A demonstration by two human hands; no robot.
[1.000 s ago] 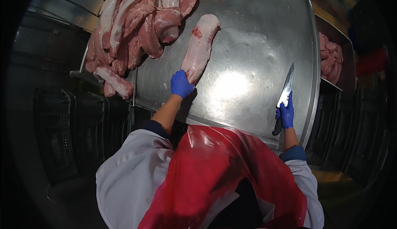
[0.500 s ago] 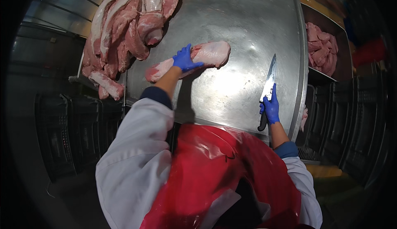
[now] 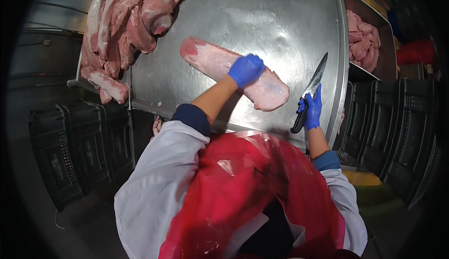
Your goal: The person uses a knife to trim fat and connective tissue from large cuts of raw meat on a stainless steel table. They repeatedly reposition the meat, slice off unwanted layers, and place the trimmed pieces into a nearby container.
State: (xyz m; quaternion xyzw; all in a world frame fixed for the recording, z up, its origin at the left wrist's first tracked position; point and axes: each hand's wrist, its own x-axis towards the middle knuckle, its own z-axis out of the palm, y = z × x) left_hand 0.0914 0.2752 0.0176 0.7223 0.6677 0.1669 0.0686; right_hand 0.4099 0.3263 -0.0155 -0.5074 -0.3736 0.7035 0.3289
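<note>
A long, pale pink piece of meat (image 3: 213,61), likely pork loin, lies slantwise on the steel table (image 3: 243,15). Its redder end points to the far left and its rounded end to the near right. My left hand (image 3: 247,71), in a blue glove, is closed over its middle and hides that part. At the table's right side my right hand (image 3: 314,110), also blue-gloved, holds a knife (image 3: 319,73) by its black handle. The blade points away from me, leaning right, apart from the meat.
Many strips of meat are heaped (image 3: 126,25) at the table's far left. Beyond the right edge, a metal bin (image 3: 384,55) holds cut meat pieces (image 3: 362,43). Black crates stand on the left (image 3: 84,142) and right (image 3: 393,118). A red apron (image 3: 243,184) covers my front.
My left hand has moved right with the meat, whose right end has swung nearer to me. The knife has tilted further right in my right hand. The whole view has shifted a little.
</note>
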